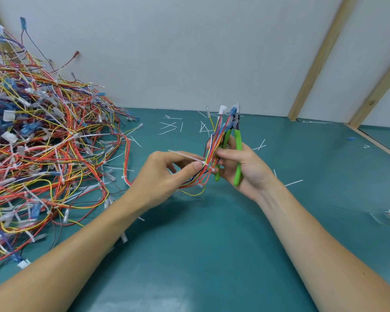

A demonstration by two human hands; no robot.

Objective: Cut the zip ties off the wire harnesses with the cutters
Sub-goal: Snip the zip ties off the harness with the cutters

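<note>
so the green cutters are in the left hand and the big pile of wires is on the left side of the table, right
Not quite. The head view shows the green cutters in the right hand, not the left. The big pile of wires does lie on the left side of the table.

harness pile point(38, 154) blocks left; wall point(189, 52) behind; green mat point(200, 255) open front, right.

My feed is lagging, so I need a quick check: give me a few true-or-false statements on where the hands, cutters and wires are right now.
1. The right hand holds the green-handled cutters. True.
2. The cutters point down at the mat. False: their tips point up.
3. The left hand pinches a white zip tie on the held harness. True.
4. The big wire pile lies on the right. False: it lies on the left.
5. Cut tie scraps lie on the green mat. True.
</note>
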